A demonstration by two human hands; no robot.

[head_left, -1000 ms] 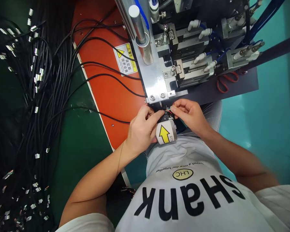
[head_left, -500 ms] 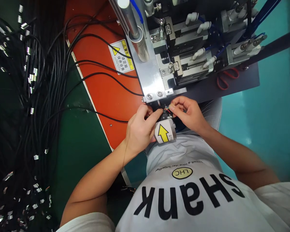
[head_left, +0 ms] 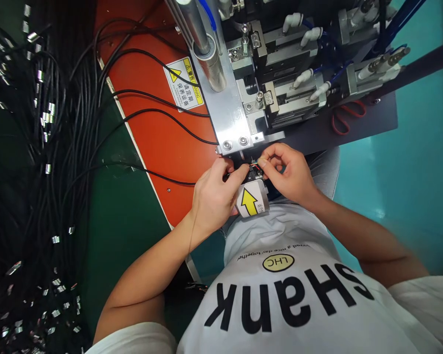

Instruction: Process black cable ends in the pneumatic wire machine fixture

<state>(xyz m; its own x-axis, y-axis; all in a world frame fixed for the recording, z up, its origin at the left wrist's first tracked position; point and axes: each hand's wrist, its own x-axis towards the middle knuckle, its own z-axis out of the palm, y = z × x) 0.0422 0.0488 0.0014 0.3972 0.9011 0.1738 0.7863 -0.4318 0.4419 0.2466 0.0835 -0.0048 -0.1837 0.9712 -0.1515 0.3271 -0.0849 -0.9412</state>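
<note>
Black cable (head_left: 162, 175) ends between both hands, its coloured wire tips (head_left: 256, 164) pinched by the left hand (head_left: 214, 196) and right hand (head_left: 288, 172) under the machine (head_left: 229, 108), slightly higher than before. At 6 o'clock, a yellow-arrow label (head_left: 251, 200); the shirt (head_left: 295, 295) reads "LHC".

A machine (head_left: 251, 73) is mounted on a plate (head_left: 158, 132) at the top centre. A warning label (head_left: 183, 83) is stuck on the plate just left of the machine's column. Cables (head_left: 40, 147) are heaped to the left, and several are run across the plate to the machine. Scissors (head_left: 345, 118) are laid to the right of the machine. At the machine's near edge the left hand (head_left: 214, 196) and right hand (head_left: 288, 172) are placed side by side, with thin wire ends (head_left: 256, 164) between them. An arrow-marked part (head_left: 251, 199) is set just below, between the hands.
</note>
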